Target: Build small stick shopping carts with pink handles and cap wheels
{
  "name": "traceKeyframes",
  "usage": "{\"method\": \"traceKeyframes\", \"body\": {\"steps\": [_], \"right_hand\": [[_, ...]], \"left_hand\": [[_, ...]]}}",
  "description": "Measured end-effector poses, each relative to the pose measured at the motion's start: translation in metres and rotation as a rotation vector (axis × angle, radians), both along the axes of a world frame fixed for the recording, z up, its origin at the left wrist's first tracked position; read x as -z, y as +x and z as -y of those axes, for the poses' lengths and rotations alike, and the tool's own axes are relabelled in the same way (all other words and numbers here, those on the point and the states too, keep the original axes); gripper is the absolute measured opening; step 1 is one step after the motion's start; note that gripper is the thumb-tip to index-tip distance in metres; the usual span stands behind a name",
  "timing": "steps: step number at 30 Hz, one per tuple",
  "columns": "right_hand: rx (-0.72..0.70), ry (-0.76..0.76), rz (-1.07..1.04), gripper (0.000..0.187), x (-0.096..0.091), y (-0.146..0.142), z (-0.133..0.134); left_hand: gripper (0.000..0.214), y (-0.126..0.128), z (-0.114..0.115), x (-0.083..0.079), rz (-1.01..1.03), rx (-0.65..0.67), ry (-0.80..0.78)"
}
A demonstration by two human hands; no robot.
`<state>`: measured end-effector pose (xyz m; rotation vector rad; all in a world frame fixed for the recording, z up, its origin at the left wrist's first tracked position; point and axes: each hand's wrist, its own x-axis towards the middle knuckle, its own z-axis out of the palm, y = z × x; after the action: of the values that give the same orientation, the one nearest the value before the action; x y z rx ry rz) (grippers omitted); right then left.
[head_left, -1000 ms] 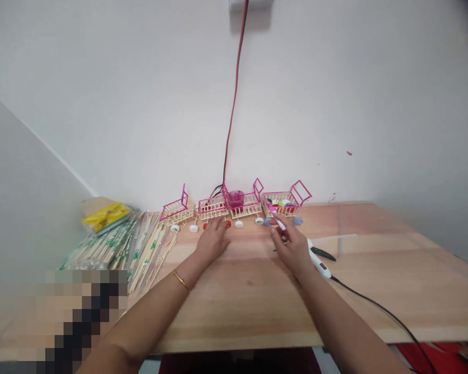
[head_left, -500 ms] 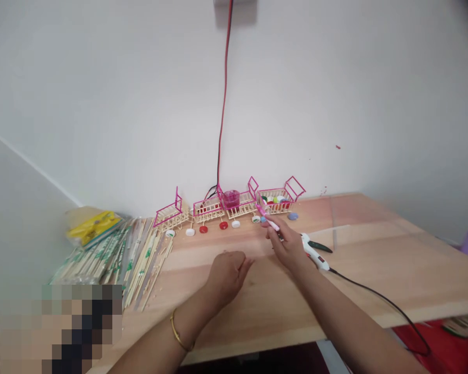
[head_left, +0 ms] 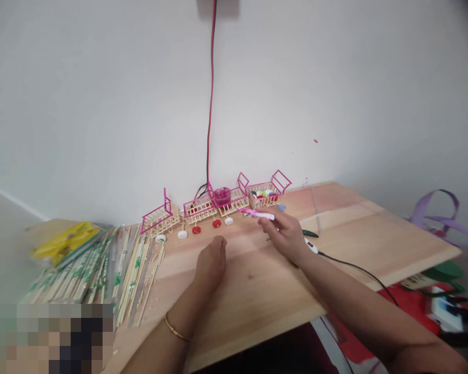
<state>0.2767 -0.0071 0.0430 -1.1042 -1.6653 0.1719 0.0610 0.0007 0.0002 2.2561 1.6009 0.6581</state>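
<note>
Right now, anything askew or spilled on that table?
Nothing looks spilled. The leftmost cart sits turned and apart from the other carts, which stand in a tight row. Bottle caps seem to lie loose in front of them, and the chopstick packets on the left are fanned out untidily.

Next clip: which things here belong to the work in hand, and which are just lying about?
In hand: right hand holding pink brush-like tool; pink-trimmed stick carts; pink cup; bottle caps; left hand resting on table.
Lying about: chopstick packs; yellow packet; white corded tool; purple ribbon.
</note>
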Motion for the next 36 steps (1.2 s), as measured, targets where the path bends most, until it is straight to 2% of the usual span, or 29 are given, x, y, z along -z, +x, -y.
{"method": "traceKeyframes", "body": {"steps": [4, 7, 10, 13, 19, 24, 29, 33, 36], "right_hand": [[0.011, 0.027, 0.076, 0.028, -0.029, -0.001, -0.021], [0.033, 0.038, 0.168, 0.028, -0.038, -0.006, -0.054], [0.053, 0.009, 0.274, 0.027, -0.037, -0.018, -0.086], [0.084, -0.070, 0.385, 0.028, -0.032, -0.034, -0.111], [0.123, -0.174, 0.490, 0.025, -0.020, -0.051, -0.133], [0.102, -0.198, 0.526, 0.023, -0.012, -0.050, -0.135], [0.088, -0.175, 0.506, 0.033, -0.018, -0.046, -0.121], [0.047, -0.065, 0.418, 0.033, -0.022, -0.034, -0.085], [-0.032, -0.038, 0.374, 0.029, -0.016, -0.024, -0.049]], "left_hand": [[0.021, -0.006, -0.002, -0.001, 0.069, 0.000, 0.056], [0.033, -0.009, -0.003, 0.000, 0.069, -0.055, 0.094], [0.041, -0.013, -0.006, 0.001, 0.029, -0.127, 0.170], [0.041, -0.016, -0.010, 0.003, -0.033, -0.152, 0.231], [0.040, -0.018, -0.013, 0.006, -0.127, -0.136, 0.254], [0.039, -0.019, -0.014, 0.007, -0.139, -0.169, 0.254], [0.038, -0.023, -0.015, -0.002, -0.137, -0.260, 0.249], [0.039, -0.040, -0.017, -0.024, -0.126, -0.392, 0.258], [0.040, -0.070, -0.021, -0.048, -0.167, -0.600, 0.186]]}}
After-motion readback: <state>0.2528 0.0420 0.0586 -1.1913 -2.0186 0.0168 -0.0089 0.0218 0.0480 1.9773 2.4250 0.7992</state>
